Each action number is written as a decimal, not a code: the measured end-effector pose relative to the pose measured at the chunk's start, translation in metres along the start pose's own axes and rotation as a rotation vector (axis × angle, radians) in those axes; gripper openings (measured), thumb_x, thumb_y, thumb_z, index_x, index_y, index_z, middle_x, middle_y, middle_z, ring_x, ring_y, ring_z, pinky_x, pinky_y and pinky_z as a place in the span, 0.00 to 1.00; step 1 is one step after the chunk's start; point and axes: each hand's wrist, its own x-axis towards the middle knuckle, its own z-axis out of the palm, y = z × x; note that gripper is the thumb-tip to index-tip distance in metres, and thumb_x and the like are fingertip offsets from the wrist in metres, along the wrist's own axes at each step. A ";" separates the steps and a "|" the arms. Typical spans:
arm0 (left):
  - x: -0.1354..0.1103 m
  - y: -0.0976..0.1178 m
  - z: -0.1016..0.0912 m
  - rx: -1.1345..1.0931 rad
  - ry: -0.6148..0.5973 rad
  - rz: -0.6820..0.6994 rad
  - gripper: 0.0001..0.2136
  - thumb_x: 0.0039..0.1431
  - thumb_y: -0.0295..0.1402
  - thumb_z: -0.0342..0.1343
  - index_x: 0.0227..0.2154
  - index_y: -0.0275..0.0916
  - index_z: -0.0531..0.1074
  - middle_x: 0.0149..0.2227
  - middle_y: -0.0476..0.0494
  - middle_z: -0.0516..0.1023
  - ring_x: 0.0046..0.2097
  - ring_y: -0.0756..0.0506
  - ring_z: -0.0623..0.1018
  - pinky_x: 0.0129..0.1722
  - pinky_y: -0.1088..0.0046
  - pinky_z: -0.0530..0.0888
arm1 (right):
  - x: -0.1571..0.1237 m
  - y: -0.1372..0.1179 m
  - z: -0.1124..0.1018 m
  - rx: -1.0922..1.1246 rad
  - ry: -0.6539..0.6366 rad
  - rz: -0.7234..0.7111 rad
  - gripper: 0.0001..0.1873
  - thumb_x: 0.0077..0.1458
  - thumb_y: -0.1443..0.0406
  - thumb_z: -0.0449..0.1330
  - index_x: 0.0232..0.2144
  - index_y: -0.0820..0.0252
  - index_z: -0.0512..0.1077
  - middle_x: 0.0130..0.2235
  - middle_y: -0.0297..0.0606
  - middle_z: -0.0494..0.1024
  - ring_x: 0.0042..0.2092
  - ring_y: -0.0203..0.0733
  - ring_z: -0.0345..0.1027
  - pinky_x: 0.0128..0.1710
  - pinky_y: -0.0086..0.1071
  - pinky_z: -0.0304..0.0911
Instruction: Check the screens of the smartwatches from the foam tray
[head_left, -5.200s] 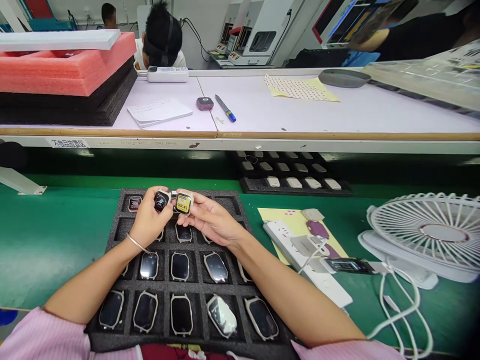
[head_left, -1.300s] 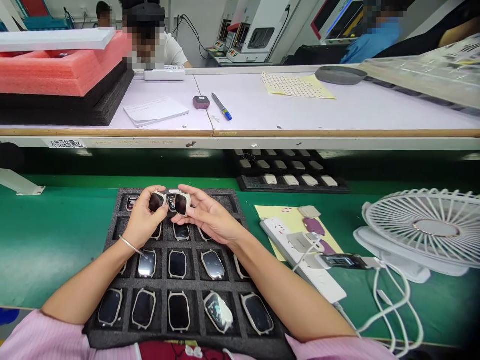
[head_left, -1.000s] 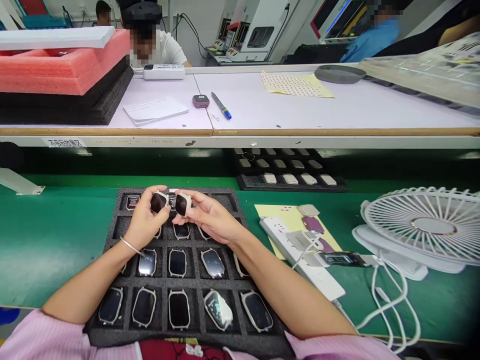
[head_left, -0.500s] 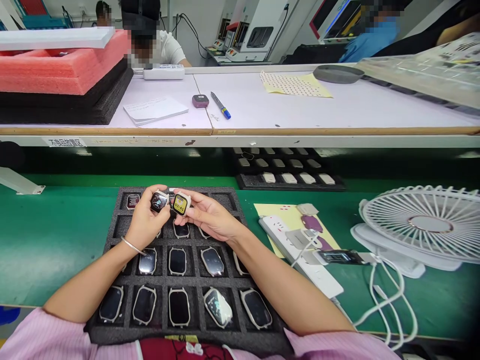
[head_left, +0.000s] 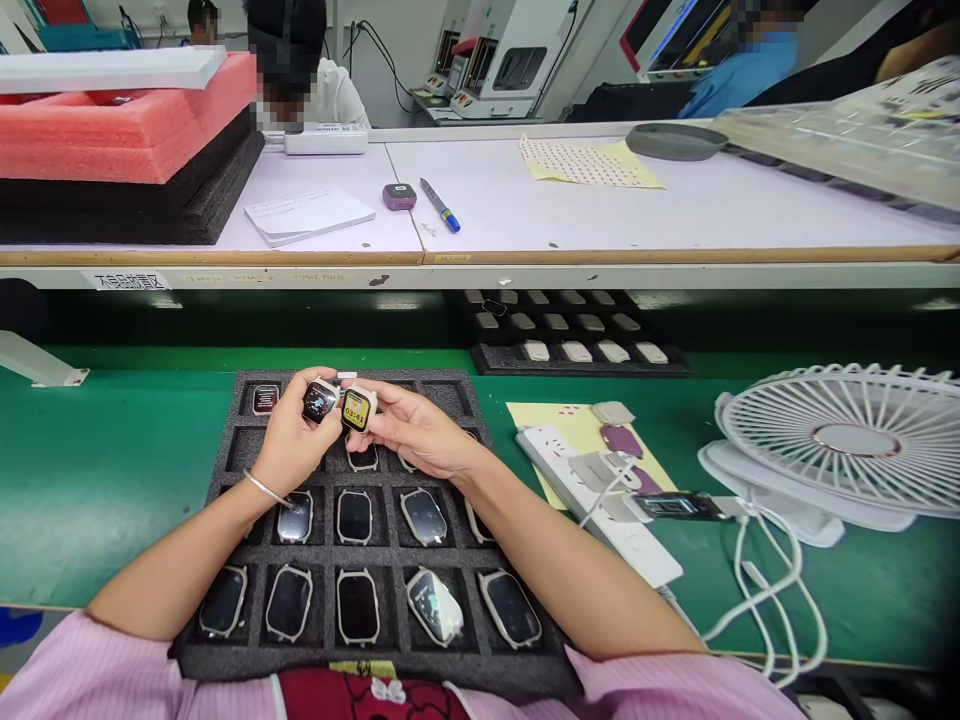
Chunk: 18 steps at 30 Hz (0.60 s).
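Note:
My left hand point(head_left: 300, 430) is closed around a smartwatch with a dark lit face point(head_left: 319, 400). Close beside it, my right hand point(head_left: 412, 430) pinches a second smartwatch with a yellow face point(head_left: 358, 409) reading 03:41. Both watches lack straps and are held face up over the far part of a black foam tray point(head_left: 259, 600). In the tray's compartments lie several more strapless watches, such as a dark-screened one point(head_left: 358, 607) in the front row. My hands and forearms hide some compartments.
At right stand a white power strip point(head_left: 637, 545), a charging cable and a white fan point(head_left: 855, 440). Behind, a raised shelf point(head_left: 480, 215) carries a notepad, a pen and foam stacks point(head_left: 150, 150). Another tray point(head_left: 577, 355) of watches lies under it. People sit beyond.
The yellow-faced watch in my right hand has shifted slightly left and turned a little. The whole view has moved slightly. Both hands keep their holds.

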 end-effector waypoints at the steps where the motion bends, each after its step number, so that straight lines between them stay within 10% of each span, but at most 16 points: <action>1: 0.000 0.000 0.000 0.002 -0.003 0.001 0.17 0.51 0.31 0.56 0.46 0.40 0.69 0.43 0.44 0.77 0.39 0.47 0.76 0.36 0.73 0.71 | 0.000 0.000 0.000 -0.002 -0.002 -0.004 0.31 0.53 0.59 0.72 0.57 0.56 0.70 0.36 0.35 0.81 0.37 0.39 0.78 0.41 0.33 0.71; 18: 0.001 -0.003 -0.001 0.043 -0.020 0.044 0.17 0.52 0.31 0.55 0.46 0.38 0.69 0.42 0.44 0.77 0.43 0.45 0.77 0.45 0.69 0.73 | 0.001 -0.001 -0.002 -0.007 -0.034 -0.043 0.29 0.54 0.59 0.71 0.56 0.57 0.69 0.35 0.34 0.81 0.37 0.37 0.78 0.41 0.31 0.70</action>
